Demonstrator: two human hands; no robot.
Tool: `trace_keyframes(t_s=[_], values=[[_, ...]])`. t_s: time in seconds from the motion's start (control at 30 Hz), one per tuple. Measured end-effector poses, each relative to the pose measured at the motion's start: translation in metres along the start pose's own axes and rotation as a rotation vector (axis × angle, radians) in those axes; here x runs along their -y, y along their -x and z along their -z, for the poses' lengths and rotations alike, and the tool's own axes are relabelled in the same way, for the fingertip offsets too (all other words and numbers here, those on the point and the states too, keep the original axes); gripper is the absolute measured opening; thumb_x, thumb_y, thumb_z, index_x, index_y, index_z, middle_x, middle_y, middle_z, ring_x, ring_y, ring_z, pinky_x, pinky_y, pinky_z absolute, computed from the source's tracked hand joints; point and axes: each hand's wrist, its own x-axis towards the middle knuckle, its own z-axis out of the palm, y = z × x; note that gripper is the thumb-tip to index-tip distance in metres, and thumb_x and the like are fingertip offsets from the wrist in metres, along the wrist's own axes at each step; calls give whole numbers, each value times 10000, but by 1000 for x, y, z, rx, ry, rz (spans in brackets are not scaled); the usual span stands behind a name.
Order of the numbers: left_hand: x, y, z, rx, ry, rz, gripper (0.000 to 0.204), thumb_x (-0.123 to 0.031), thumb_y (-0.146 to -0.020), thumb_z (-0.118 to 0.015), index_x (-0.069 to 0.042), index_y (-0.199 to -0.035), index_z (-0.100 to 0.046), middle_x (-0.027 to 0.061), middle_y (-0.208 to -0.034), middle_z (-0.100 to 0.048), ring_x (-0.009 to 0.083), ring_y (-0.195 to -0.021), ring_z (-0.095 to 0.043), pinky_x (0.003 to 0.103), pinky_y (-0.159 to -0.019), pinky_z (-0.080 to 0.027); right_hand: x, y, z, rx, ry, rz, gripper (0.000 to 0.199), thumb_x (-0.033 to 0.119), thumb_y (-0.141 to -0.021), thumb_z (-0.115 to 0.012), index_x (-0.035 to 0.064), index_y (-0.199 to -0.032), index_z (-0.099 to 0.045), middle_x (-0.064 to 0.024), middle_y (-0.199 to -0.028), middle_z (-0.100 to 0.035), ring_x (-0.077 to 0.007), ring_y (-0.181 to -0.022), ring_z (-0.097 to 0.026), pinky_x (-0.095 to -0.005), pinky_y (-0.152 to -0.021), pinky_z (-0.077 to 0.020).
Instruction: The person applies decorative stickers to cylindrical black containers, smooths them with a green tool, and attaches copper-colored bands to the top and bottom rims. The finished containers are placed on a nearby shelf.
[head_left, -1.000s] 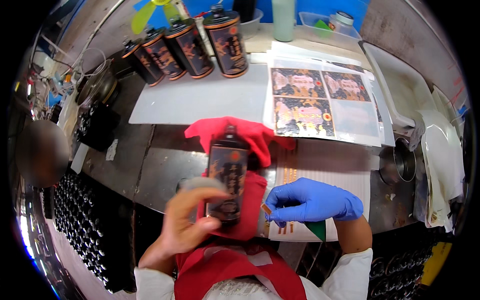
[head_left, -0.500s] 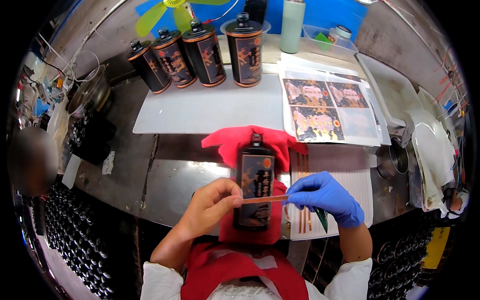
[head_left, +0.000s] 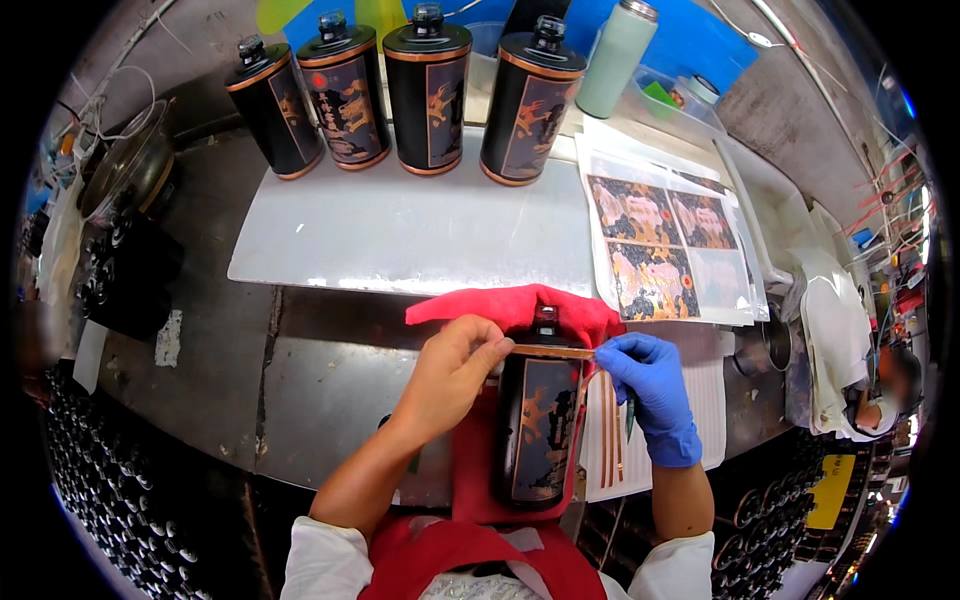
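Bare left hand [head_left: 455, 372] at 10 o'clock of the bottle, thumb and forefinger pinched on one end of a copper-coloured strip [head_left: 553, 352]; gloved right hand [head_left: 648, 395] at 2 o'clock, its grip likewise closed on the other end. Holding both ends presumably keeps the strip straight and level; it spans the shoulder of the black bottle [head_left: 540, 430], contact uncertain. A dark green piece [head_left: 630, 416] shows below the glove, kind unclear. The bottle appears to lie on red cloth [head_left: 470, 470] over the tabletop [head_left: 330, 385], neck at 12, base at 6; the cloth likely cushions it and limits rolling. More strips [head_left: 605, 430] lie lengthwise on a white ribbed sheet [head_left: 712, 400] at 3–4 o'clock, probably for easy reach by the gloved side. Appearance: bottle glossy black, short-necked, its dark front panel thinly outlined and carrying orange-copper figures; strip narrow, flat, with a slight sheen. At 11 o'clock, four upright bottles [head_left: 432, 100] have copper bands at shoulder and base.
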Motion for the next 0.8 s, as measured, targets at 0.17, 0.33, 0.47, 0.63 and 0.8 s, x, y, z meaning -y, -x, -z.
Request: trace_keyframes(t_s=[0.17, 0.33, 0.47, 0.63, 0.8], values=[[4, -3, 2, 13, 16, 26, 170, -153, -884, -574, 10, -873, -527, 24, -782, -545, 79, -734, -483, 229, -662, -414, -1, -7, -3, 9, 0, -47, 155, 147, -764, -705, 8, -817, -664, -16, -691, -627, -35, -485, -474, -173, -432, -349], [5, -4, 0, -13, -21, -9, 169, -151, -882, -579, 10, -870, -530, 20, -768, -553, 78, -722, -495, 231, -641, -419, -2, -8, -4, 18, -4, -64, 154, 146, -760, -708, 8, -812, -662, -22, -701, -632, -36, -486, -475, -175, -432, -353], [7, -4, -3, -39, -13, -29, 147, -132, -872, -593, 4, -870, -539, 11, -753, -558, 67, -692, -497, 218, -608, -418, -6, -11, -5, 7, -6, -60, 150, 143, -758, -710, 9, -804, -659, -22, -696, -629, -37, -487, -474, -175, -432, -352], [17, -2, -12, -138, 83, -60, 108, -125, -870, -611, -44, -872, -538, -47, -727, -499, 13, -634, -433, 161, -553, -354, -10, -15, -6, 3, -16, -58, 154, 144, -754, -711, 9, -798, -653, -17, -676, -615, -37, -496, -475, -176, -436, -357], [31, 3, -29, -278, 504, 13, 100, -141, -878, -602, -86, -922, -530, -50, -787, -531, 18, -680, -467, 165, -574, -360, -15, -18, -6, -3, -37, -70, 138, 133, -752, -705, 18, -791, -639, -15, -671, -601, -44, -501, -481, -176, -444, -365]])
